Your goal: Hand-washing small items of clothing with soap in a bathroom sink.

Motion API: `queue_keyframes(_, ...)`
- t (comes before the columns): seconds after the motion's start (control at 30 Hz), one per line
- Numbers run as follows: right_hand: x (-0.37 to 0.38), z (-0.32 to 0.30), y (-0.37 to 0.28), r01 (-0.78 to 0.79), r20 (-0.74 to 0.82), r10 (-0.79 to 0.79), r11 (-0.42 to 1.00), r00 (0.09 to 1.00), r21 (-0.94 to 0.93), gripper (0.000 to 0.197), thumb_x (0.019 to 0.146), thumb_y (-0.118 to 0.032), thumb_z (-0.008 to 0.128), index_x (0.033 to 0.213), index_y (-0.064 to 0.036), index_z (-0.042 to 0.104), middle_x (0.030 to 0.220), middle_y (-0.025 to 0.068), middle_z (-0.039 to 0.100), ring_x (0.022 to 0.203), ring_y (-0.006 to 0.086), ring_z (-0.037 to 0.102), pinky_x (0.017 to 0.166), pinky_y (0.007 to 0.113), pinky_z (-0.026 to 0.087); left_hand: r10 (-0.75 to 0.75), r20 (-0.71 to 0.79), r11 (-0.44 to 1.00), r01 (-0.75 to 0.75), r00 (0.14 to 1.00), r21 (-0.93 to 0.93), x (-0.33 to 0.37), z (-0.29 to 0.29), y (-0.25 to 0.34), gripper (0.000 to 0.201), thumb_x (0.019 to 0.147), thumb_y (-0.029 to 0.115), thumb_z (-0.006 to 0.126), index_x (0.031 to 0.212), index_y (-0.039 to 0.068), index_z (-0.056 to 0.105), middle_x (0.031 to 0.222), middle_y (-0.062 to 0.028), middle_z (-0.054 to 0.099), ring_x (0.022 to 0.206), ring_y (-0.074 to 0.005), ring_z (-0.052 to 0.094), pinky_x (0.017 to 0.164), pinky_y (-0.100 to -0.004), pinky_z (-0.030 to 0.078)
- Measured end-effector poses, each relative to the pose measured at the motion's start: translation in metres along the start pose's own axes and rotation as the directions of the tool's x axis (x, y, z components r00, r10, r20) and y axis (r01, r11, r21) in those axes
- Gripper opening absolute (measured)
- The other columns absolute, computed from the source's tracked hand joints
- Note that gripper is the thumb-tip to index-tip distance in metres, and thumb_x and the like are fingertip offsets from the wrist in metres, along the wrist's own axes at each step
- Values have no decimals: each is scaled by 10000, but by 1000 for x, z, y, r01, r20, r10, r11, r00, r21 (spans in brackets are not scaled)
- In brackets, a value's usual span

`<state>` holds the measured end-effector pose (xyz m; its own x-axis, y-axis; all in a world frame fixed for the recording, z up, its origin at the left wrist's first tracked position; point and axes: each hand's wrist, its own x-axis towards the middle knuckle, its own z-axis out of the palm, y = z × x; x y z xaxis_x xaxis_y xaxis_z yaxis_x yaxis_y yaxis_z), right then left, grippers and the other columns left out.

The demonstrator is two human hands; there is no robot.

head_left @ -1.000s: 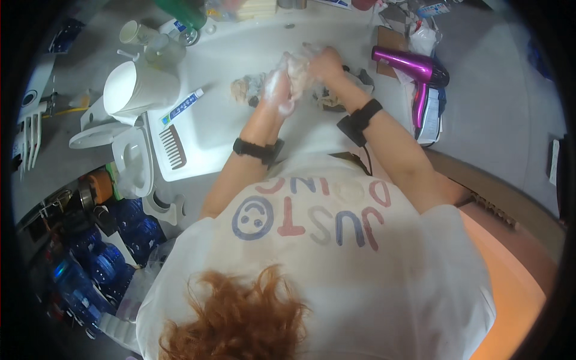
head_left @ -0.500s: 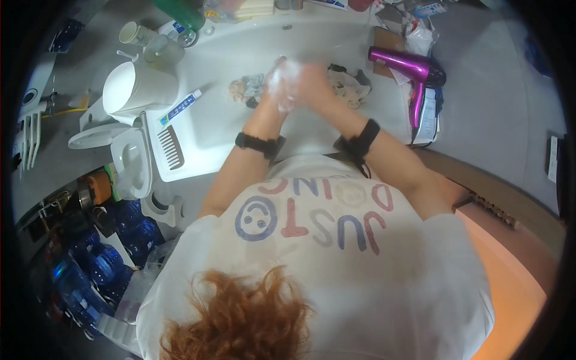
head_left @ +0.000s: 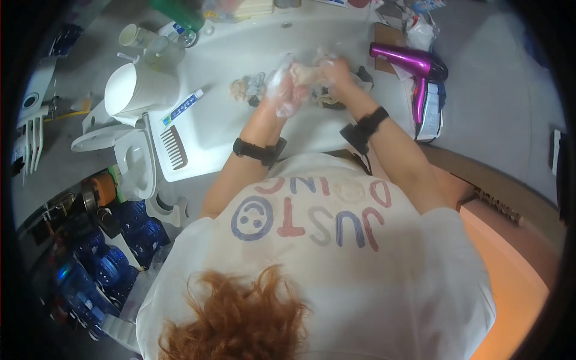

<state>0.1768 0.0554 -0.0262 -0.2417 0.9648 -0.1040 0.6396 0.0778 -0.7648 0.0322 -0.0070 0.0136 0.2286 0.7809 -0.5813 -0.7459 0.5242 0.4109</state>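
Over the white washbasin (head_left: 210,129), both hands are wet with white foam. My left hand (head_left: 284,90), thickly lathered, is closed on one end of a small pale beige cloth (head_left: 306,74). The other end is in my right hand (head_left: 337,71), which is curled round it with foam on the fingers. The cloth spans the gap between the hands; its exact kind cannot be made out. A crumpled grey and beige wet cloth (head_left: 247,89) lies in the basin beside my left hand. Under and beside my right hand are more bunched pale and dark cloths (head_left: 363,75), partly hidden.
On the basin's left side are a brown comb (head_left: 173,147), a toothpaste tube (head_left: 183,107) and a white tub (head_left: 129,93). A purple hair dryer (head_left: 414,60) lies on the right counter. Cups and a green bottle (head_left: 180,13) stand at the back left.
My hands were pressed together in foam. Now they are apart, the right one having moved right, with the pale cloth showing between them.
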Motion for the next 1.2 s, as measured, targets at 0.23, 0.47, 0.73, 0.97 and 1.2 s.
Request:
queue_keyframes(0.23,-34,13,-67,354,-52,-358,932,932,-76,254,773,-299,554,868,-63,559,792,215,588,714,385,571,655,435,468,87,-274,932,-175,958,-317,8,12,-8,233,913,321,384,872,127,507,648,4,500,402,-80,397,316,-193,327)
queue_keyframes(0.47,-39,25,-85,331,186,-299,928,936,-171,317,748,-234,556,1035,-101,570,840,181,611,776,325,601,701,410,485,72,-148,989,-51,986,139,5,-20,-13,194,898,283,423,916,116,520,712,-5,554,523,-120,514,425,-222,425)
queue_keyframes(0.73,-21,27,-83,338,257,-292,928,921,-156,334,737,-241,577,1033,-86,574,873,165,619,815,318,610,740,408,481,115,-85,993,-117,990,-29,14,-46,-11,190,899,261,407,926,112,522,826,-12,536,680,-117,532,511,-219,448)
queue_keyframes(0.97,-1,17,-52,63,178,-56,998,983,-30,290,811,-357,523,927,-115,632,786,154,627,711,343,604,635,409,478,140,-134,982,-155,981,-109,-14,-12,18,334,907,349,411,878,33,514,857,-89,584,739,-192,569,656,-284,477)
queue_keyframes(1.2,-35,22,-92,-260,471,-19,814,882,519,263,818,-343,507,940,-148,634,780,172,607,625,329,578,571,402,473,118,-63,956,-130,991,-264,-15,-6,9,347,906,334,411,1048,33,506,982,-87,577,882,-203,570,768,-309,478)
